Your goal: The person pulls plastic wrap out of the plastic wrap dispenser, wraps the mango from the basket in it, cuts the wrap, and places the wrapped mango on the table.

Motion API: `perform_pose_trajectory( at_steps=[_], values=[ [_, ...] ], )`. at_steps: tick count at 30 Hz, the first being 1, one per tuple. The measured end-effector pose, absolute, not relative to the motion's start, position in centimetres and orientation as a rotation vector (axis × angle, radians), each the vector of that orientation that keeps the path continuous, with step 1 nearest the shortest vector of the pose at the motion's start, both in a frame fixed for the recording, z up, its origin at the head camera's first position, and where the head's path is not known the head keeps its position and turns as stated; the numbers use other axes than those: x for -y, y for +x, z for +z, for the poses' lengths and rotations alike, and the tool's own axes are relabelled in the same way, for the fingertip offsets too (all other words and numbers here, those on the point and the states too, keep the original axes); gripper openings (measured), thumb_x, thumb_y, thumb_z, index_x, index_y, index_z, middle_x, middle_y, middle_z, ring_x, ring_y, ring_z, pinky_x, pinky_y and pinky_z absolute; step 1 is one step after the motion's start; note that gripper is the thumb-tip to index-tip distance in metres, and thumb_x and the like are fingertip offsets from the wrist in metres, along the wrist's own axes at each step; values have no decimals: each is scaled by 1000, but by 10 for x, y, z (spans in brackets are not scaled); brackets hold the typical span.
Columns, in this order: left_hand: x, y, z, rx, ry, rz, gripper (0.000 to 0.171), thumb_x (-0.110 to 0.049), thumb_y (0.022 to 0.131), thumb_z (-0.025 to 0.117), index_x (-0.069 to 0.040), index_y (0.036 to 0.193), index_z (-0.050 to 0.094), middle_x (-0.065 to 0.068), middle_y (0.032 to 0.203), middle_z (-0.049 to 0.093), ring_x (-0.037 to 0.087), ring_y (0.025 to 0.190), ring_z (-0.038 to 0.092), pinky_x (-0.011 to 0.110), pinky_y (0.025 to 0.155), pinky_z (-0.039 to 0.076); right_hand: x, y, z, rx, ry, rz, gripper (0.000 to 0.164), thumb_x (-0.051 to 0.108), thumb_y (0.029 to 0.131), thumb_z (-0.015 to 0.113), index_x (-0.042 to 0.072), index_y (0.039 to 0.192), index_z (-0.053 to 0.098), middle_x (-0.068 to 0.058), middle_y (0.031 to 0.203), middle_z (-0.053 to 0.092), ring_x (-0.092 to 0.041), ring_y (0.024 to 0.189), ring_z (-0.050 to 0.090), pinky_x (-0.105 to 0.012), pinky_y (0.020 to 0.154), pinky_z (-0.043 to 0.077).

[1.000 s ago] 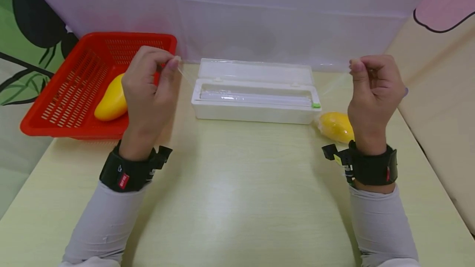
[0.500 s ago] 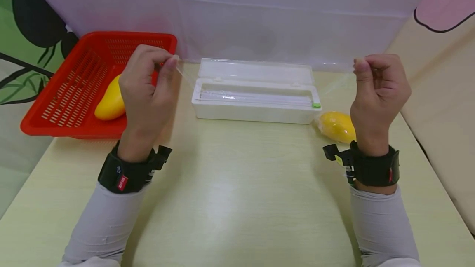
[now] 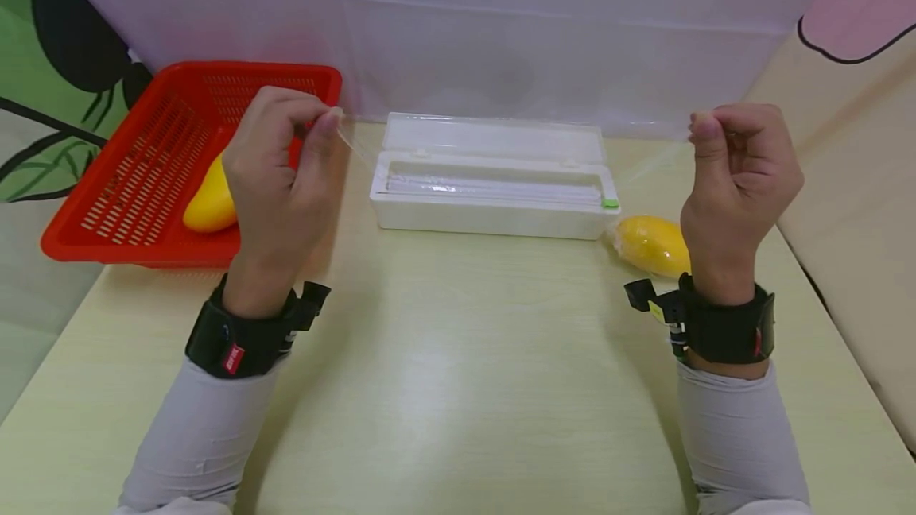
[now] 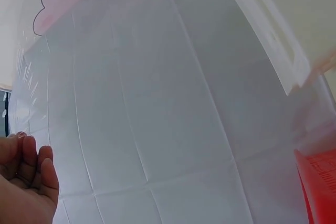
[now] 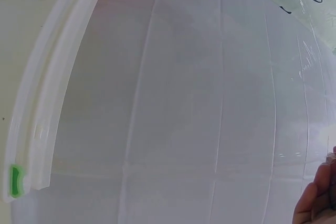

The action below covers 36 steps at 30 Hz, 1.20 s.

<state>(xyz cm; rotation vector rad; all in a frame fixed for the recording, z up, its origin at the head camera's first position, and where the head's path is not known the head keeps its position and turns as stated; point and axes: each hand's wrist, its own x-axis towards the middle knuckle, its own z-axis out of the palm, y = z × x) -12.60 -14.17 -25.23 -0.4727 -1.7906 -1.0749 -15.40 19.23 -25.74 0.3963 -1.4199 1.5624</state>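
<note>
A sheet of clear cling film [image 3: 647, 129] stretches between my raised hands, rising from a white dispenser box [image 3: 494, 219] whose lid stands open. My left hand [image 3: 275, 173] pinches one top corner of the film between thumb and fingertips, in front of the basket. At the opposite corner, thumb and fingers of my right hand [image 3: 740, 181] pinch the film too. The left wrist view catches wrinkled glints on the film [image 4: 26, 85] above the fingers. A yellow mango [image 3: 651, 245] wrapped in film lies right of the box, partly behind my right wrist.
A red plastic basket [image 3: 79, 241] stands at the back left, with another yellow mango [image 3: 209, 201] in it, partly hidden by my left hand. The box has a green cutter slider [image 3: 610, 203] at its right end. A pale cloth [image 3: 465, 38] hangs behind the table [image 3: 444, 372].
My right hand has shifted a little to the right and my left hand slightly to the left, widening the gap between them. Both still pinch the film. Box, basket and mangoes have not moved.
</note>
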Motion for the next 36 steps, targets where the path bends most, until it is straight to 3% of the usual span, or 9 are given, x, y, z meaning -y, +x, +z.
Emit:
perform_pose_trajectory(
  at_steps=[6, 36],
  values=[
    [141, -123, -250, 1796, -460, -1066, 12, 2, 93, 66, 13, 90, 64, 24, 89, 63, 28, 82, 55, 21, 81, 45, -196, -154, -258, 1424, 393, 1528, 13, -10, 88, 68, -17, 80, 60, -6, 77, 61, -16, 70, 56, -23, 68, 45],
    [143, -117, -242, 1767, -452, -1025, 14, -2, 92, 68, 12, 92, 65, 22, 93, 67, 32, 85, 60, 26, 84, 49, -188, -142, -245, 1313, 379, 1562, 20, -9, 86, 70, -17, 74, 57, -9, 73, 58, -15, 66, 54, -20, 65, 40]
  ],
)
